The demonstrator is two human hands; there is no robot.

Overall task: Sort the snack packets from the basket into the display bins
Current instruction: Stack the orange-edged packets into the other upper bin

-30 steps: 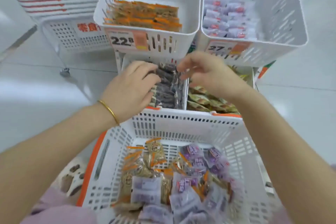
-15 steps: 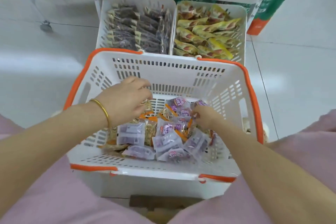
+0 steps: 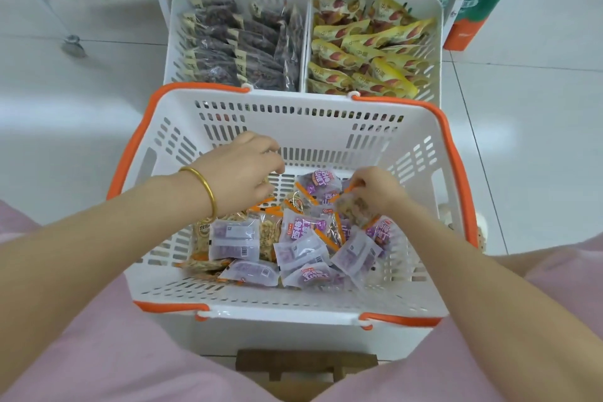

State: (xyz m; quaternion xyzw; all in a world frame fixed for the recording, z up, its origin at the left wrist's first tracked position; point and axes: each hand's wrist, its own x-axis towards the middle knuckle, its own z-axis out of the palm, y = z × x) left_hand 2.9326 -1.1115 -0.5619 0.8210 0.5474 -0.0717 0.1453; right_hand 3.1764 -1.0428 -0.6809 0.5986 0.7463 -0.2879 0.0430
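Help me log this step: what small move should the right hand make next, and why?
Probably lift the right hand straight up: it pinches an orange-edged clear packet, which rests on the purple packets in the basket, so it should come free.

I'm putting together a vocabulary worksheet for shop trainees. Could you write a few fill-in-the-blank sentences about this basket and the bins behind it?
1. The basket has handles coloured ____.
2. The gold bracelet sits on the ____ wrist.
3. The yellow packets fill the bin to the ____ of the dark packets.
4. The right hand pinches an orange-edged packet; the other kind in the basket is coloured ____.

Missing words: orange; left; right; purple.
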